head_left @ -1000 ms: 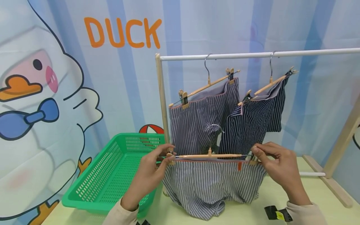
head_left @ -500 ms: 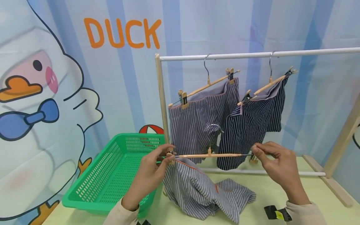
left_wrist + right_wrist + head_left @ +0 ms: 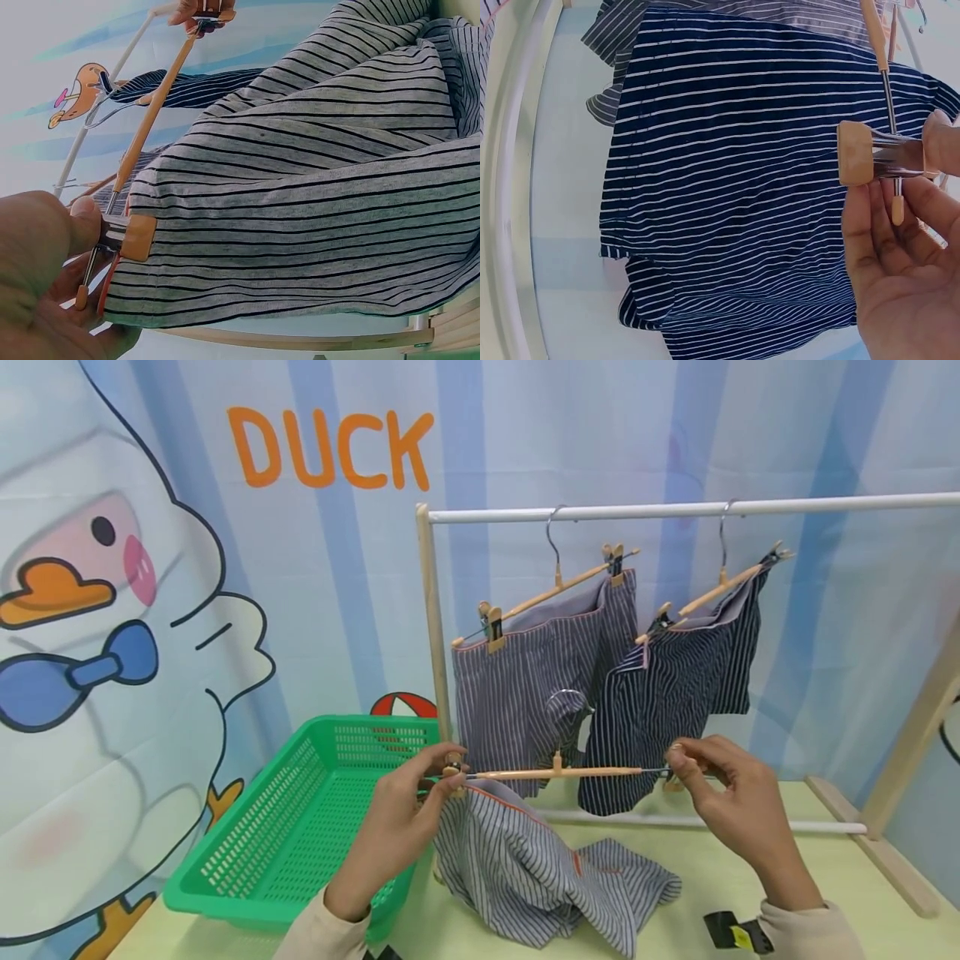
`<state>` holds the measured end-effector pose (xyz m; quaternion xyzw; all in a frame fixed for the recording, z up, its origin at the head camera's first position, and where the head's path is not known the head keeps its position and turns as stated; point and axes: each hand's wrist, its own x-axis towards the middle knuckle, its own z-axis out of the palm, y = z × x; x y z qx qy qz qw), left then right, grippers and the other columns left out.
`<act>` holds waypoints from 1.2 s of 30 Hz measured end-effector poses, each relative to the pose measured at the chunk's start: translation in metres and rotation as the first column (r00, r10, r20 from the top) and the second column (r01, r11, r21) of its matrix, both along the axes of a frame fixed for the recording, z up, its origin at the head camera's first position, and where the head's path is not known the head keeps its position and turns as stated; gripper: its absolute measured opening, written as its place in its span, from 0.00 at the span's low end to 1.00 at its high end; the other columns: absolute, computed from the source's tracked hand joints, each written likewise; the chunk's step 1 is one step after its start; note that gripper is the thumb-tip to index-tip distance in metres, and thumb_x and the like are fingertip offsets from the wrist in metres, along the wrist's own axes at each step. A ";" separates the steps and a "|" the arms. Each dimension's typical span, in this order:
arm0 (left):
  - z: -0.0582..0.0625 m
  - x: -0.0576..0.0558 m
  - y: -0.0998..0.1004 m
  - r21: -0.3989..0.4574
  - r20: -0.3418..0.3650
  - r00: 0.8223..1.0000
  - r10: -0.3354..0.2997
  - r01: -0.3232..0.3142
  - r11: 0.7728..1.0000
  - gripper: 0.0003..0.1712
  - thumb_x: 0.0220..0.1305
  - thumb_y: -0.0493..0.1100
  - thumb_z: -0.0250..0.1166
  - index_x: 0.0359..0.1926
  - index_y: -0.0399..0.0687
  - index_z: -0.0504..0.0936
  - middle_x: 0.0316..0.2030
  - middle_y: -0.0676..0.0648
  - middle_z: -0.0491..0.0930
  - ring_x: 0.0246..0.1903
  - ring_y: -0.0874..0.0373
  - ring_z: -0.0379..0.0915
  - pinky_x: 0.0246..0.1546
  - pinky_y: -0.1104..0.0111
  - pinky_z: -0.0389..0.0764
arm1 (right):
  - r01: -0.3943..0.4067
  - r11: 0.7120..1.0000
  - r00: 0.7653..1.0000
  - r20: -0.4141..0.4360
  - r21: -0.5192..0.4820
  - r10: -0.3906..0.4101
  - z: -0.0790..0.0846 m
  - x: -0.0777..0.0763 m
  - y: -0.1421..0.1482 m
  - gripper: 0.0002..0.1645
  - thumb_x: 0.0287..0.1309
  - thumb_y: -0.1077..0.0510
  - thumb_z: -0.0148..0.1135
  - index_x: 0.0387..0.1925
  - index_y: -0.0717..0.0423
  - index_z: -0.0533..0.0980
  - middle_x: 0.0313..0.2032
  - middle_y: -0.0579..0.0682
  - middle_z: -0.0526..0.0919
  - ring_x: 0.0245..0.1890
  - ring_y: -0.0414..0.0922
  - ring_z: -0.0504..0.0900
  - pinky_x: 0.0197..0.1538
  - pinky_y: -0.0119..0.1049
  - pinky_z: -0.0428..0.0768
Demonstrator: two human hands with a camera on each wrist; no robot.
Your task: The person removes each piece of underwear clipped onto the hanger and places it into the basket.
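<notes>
A clip hanger [image 3: 517,774] is held level between both hands over the table. My left hand [image 3: 408,810] pinches its left clip [image 3: 139,238], which has the orange-edged waistband of light grey striped shorts [image 3: 517,860] in it. From that clip the shorts hang slantwise, their other end slumped on the tabletop. My right hand [image 3: 738,797] pinches the hanger's right clip [image 3: 855,154] between thumb and fingers, with no cloth in the clip. Behind, dark grey striped shorts [image 3: 517,693] and navy striped shorts [image 3: 667,693] hang from hangers on the rack.
A wooden rack with a white rail [image 3: 645,511] stands behind the hands, its lower bar [image 3: 795,825] near the tabletop. At the left sits a green perforated basket [image 3: 225,860]. A printed duck curtain [image 3: 330,568] covers the back.
The right end of the grey shorts' waistband has come out of the right clip and dropped to the table. My right hand has shifted slightly left; the left hand stays put.
</notes>
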<state>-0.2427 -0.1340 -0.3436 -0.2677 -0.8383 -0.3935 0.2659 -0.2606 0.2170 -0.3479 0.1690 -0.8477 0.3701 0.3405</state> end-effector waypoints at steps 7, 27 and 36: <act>0.001 0.000 -0.001 -0.011 -0.019 1.000 -0.001 0.000 1.000 0.18 0.66 0.37 0.58 0.56 0.46 0.74 0.42 0.48 0.82 0.41 0.62 0.76 0.35 0.63 0.83 | -0.078 0.997 0.996 0.035 0.018 0.077 0.002 0.002 -0.002 0.11 0.67 0.57 0.53 0.45 0.57 0.77 0.38 0.46 0.77 0.36 0.35 0.75 0.43 0.20 0.73; -0.004 -0.005 -0.001 0.000 -0.099 0.995 -0.006 0.006 1.000 0.17 0.65 0.33 0.58 0.54 0.42 0.73 0.42 0.46 0.80 0.37 0.62 0.77 0.30 0.68 0.82 | -0.151 0.975 0.986 -0.047 0.165 0.161 0.000 -0.002 -0.010 0.07 0.58 0.59 0.64 0.39 0.48 0.78 0.35 0.41 0.77 0.34 0.37 0.74 0.34 0.38 0.80; -0.003 -0.003 0.002 0.025 -0.089 0.996 -0.013 0.015 1.000 0.17 0.64 0.32 0.59 0.54 0.42 0.74 0.42 0.45 0.80 0.38 0.63 0.77 0.34 0.69 0.83 | -0.141 0.954 0.962 -0.191 0.266 0.196 -0.002 -0.006 -0.013 0.12 0.41 0.67 0.72 0.30 0.50 0.83 0.31 0.42 0.75 0.29 0.36 0.73 0.25 0.34 0.74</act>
